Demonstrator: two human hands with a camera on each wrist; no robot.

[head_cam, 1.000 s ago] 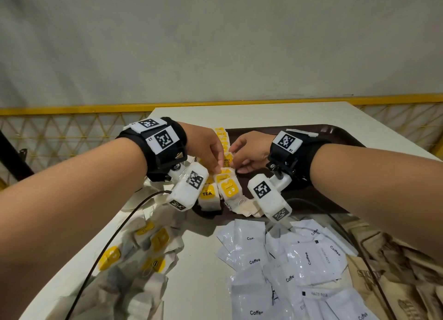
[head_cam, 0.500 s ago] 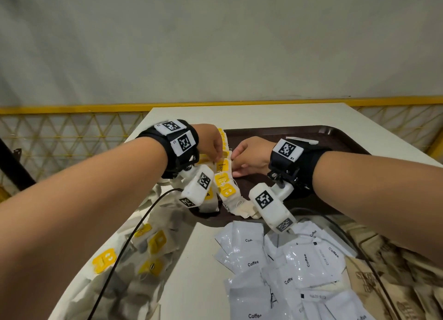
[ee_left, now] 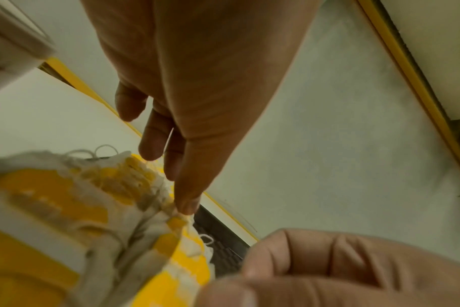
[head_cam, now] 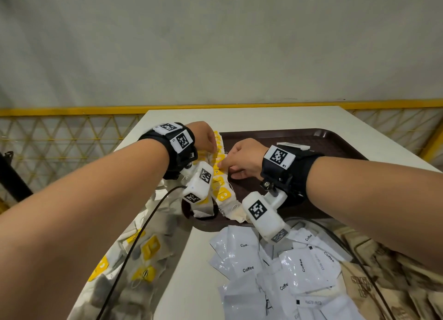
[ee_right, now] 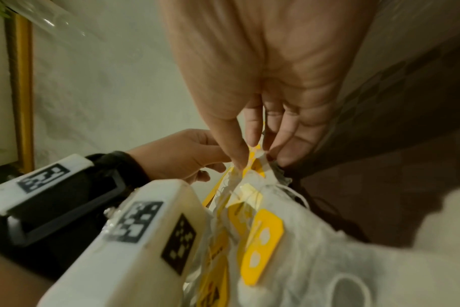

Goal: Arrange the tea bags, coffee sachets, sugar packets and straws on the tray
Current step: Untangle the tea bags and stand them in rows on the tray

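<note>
Head view shows both hands working higher up the frame than a moment ago: the left hand [head_cam: 206, 137] has slid from the near end of the row of tea bags [head_cam: 219, 173] toward its far end, and the right hand [head_cam: 243, 160] has followed on the other side. That suggests the row is being straightened along the left edge of the tray [head_cam: 335, 142] — so the tea bags look nearly settled, while the other sorts are not yet laid out. In the left wrist view the left grip is a light pinch, fingertips [ee_left: 187, 204] closed on the soft edge of one bag; in the right wrist view the right grip likewise pinches a bag between thumb and fingers [ee_right: 239, 157]. The bags are limp, gauzy white pouches with frayed edges, thin looped strings and stiff yellow paper tags, overlapping like shingles, the nearest ones hanging over the tray's front rim. The tray is dark brown with a fine textured floor and rounded corners. Lower right of the head frame, glossy white coffee sachets [head_cam: 271, 269] lie heaped on the pale bench [head_cam: 191, 259]; brown paper sugar packets [head_cam: 374, 274] sit at the far right, and more loose tea bags [head_cam: 143, 255] at lower left. Straws I cannot make out with certainty.
</note>
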